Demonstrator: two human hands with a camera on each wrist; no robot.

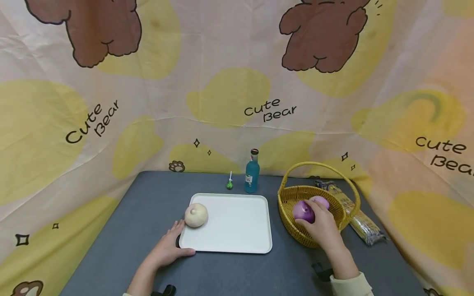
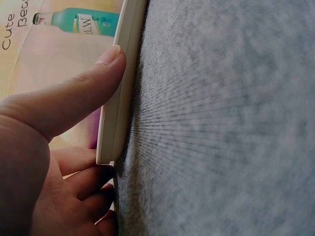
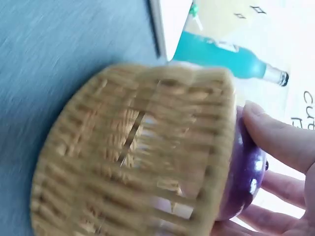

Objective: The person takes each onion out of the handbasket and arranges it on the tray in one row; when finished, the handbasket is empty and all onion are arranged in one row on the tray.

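My right hand [image 1: 326, 230] grips a round, glossy purple vegetable-like thing [image 1: 303, 211] at the mouth of a yellow wicker basket [image 1: 292, 234]. The right wrist view shows the thumb on one side of this purple thing [image 3: 246, 172] and fingers on the other, beside the woven wall [image 3: 128, 147]. Another, paler purple round thing [image 1: 320, 200] lies in the basket, partly covered by the hand. At the near left corner of a white tray [image 1: 237, 226], my left hand [image 1: 168, 244] rests with its thumb along the front rim and fingers along the left side. A cream, nubbed round thing [image 1: 196, 215] sits on the tray's left edge.
Behind the tray stand a blue bottle [image 1: 252, 172] and a small green thing with a white stick [image 1: 230, 183]. A long, shiny plastic packet [image 1: 359, 218] lies right of the basket. A patterned cloth [image 1: 222, 102] hangs behind the grey table [image 1: 237, 275].
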